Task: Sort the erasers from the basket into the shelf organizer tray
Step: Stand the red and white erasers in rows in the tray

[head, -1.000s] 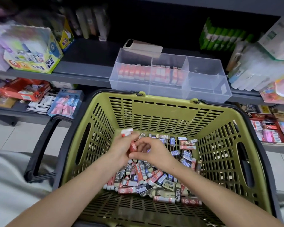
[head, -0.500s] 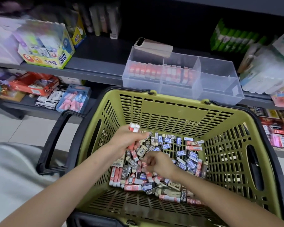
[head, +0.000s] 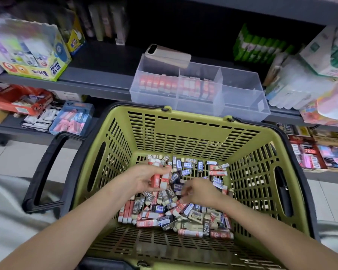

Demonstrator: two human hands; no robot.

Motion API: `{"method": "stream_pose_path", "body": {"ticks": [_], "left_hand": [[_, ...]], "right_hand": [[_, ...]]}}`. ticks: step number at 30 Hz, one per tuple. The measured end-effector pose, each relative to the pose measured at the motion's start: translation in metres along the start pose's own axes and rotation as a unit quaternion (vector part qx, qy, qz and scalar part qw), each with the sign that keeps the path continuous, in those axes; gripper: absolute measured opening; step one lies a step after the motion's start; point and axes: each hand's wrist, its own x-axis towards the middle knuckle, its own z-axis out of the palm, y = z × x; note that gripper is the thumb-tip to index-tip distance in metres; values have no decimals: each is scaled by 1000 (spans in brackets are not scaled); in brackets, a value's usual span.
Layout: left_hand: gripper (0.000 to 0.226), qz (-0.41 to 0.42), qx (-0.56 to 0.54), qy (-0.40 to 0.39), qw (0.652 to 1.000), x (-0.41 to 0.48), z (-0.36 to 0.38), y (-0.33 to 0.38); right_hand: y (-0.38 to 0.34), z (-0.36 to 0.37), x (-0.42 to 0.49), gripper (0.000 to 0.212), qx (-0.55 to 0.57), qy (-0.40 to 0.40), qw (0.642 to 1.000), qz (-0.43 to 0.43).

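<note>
Left hand (head: 144, 177) has its grip closed on a few red erasers (head: 160, 179) over the basket (head: 183, 133) while the right (head: 201, 192) pinches into the pile, so I'd keep grabbing reds only, stack them flat, then fill the tray (head: 242, 106) row.

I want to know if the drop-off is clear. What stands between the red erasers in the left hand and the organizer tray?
Only the basket's far wall rises between the red erasers in the left hand and the organizer tray; lifting over it looks clear. A phone rests on the tray's back edge.
</note>
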Motion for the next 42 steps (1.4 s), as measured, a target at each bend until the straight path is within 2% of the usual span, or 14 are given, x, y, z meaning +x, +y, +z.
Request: {"method": "stream_pose_path", "body": {"ticks": [2, 5, 7, 10, 14, 18, 22, 26, 29, 32, 34, 36, 39, 42], "left_hand": [[42, 9, -35, -3, 999, 0, -1, 2], [46, 16, -74, -17, 997, -1, -1, 4], [45, 19, -76, -24, 997, -2, 0, 4], [43, 16, -72, -33, 997, -3, 0, 4], [39, 11, -71, -63, 995, -6, -2, 5], [31, 22, -94, -84, 992, -6, -3, 6], [31, 25, -101, -82, 991, -7, -2, 6], [26, 30, -115, -50, 992, -5, -1, 6], [29, 48, -109, -10, 993, -4, -2, 5], [35, 106, -91, 26, 990, -9, -5, 7], [39, 154, -89, 34, 984, -16, -5, 10], [44, 194, -84, 7, 977, -26, 1, 15], [50, 218, -122, -58, 967, -39, 18, 26], [40, 239, -182, -57, 952, -44, 28, 41]], "right_hand": [[7, 19, 0, 32, -128, -7, 991, -26], [13, 32, 5, 48, -219, 4, 973, -72], [14, 33, 9, 60, -263, -18, 962, -67], [10, 32, 14, 59, -262, -43, 963, -48], [2, 41, 14, 47, -270, -57, 958, -75], [1, 39, 12, 49, -151, -116, 982, -10], [2, 32, 12, 56, -10, -156, 987, 36], [4, 30, 9, 62, 44, -146, 987, 47], [4, 19, 4, 52, 122, -128, 983, 58], [-3, -10, -6, 38, 284, -74, 955, 52], [-15, -34, -13, 32, 394, -15, 918, 36], [-30, -55, -17, 31, 470, 47, 882, 4], [-57, -77, -20, 25, 502, 109, 855, -69], [-79, -91, -20, 17, 472, 194, 854, -104]]}}
